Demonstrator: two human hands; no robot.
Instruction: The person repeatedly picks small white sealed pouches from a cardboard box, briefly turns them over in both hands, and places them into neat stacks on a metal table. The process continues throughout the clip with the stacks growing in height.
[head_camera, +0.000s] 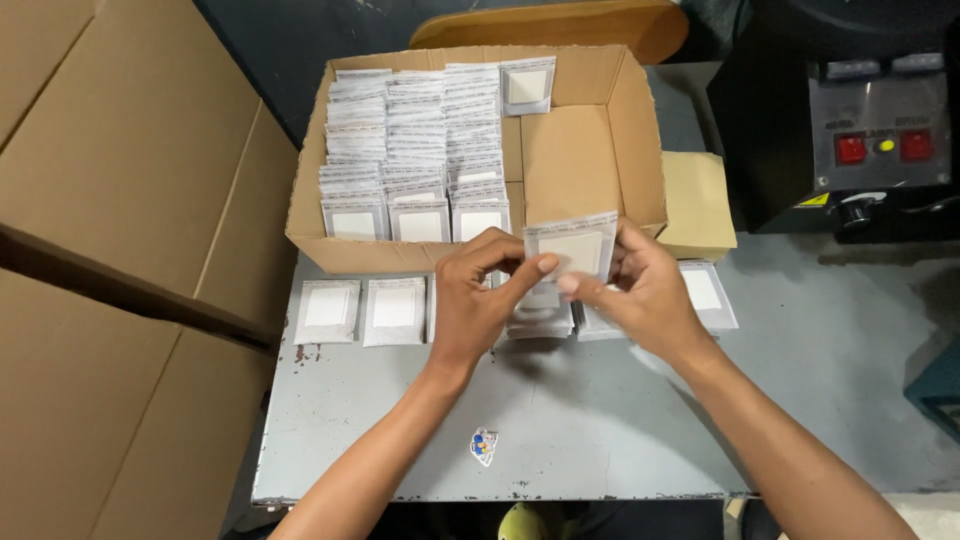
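Both my hands hold a small stack of flat white packets (572, 245) upright just in front of an open cardboard box (590, 150). My left hand (478, 295) pinches the stack's left side and my right hand (640, 290) grips its right side. Three tight rows of the same packets (415, 150) fill the box's left half, and one packet (527, 86) leans at the back. More packets lie flat on the grey table (560, 410): two at the left (362, 311), a pile (540, 320) under my hands, one at the right (708, 293).
Large flattened cardboard sheets (120, 250) stand along the left. A yellowish pad (697, 205) lies right of the box. A dark machine with red buttons (880, 145) sits at the far right. A small sticker (484, 446) is on the table's near part.
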